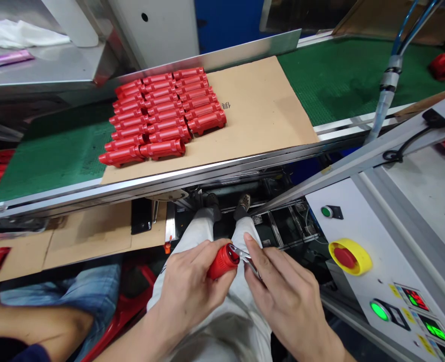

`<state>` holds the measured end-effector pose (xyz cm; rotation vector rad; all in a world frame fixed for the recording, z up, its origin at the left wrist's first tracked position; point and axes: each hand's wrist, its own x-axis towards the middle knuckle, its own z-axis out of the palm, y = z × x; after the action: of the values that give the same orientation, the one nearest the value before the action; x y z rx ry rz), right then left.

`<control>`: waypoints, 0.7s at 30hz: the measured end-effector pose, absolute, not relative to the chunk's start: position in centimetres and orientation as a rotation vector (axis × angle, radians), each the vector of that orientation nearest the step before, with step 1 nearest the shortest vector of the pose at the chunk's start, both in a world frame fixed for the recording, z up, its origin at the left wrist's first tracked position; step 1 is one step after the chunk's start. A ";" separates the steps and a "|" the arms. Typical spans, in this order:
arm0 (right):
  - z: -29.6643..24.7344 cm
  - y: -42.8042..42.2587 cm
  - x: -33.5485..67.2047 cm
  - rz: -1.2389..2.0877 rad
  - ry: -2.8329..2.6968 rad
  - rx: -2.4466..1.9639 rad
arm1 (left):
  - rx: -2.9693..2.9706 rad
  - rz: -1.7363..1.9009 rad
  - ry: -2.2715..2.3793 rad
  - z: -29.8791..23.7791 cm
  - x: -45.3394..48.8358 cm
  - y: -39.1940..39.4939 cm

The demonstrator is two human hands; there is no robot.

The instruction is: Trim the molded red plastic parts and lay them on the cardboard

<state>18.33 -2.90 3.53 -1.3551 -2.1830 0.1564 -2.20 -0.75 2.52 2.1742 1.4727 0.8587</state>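
Note:
My left hand [194, 279] is closed round a red plastic cylindrical part [222, 262], its open end turned toward my right hand. Between the thumb and fingers of my right hand [286, 286] is a small metal tool [247, 257] with a pointed tip, which looks like tweezers or small scissors. The tip reaches the rim of the part's open end; how far it goes inside I cannot tell. Both hands are above my lap. Beyond them, rows of similar red parts [165, 108] lie on a cardboard sheet [260, 110].
The cardboard rests on a green conveyor belt [343, 75] with a metal edge. At right stands a control panel with a red stop button [345, 257] in a yellow ring. A co-worker's arm [37, 324] is at lower left. A dark phone [141, 216] lies under the belt.

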 end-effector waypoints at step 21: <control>3.6 -1.3 19.2 0.738 -1.961 -1.261 | 1.955 0.823 1.311 2.9 -2.6 -0.9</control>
<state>19.24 -1.29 3.61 -1.2608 -1.9612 0.7379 -2.55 -0.89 2.94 1.9548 1.3108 0.8230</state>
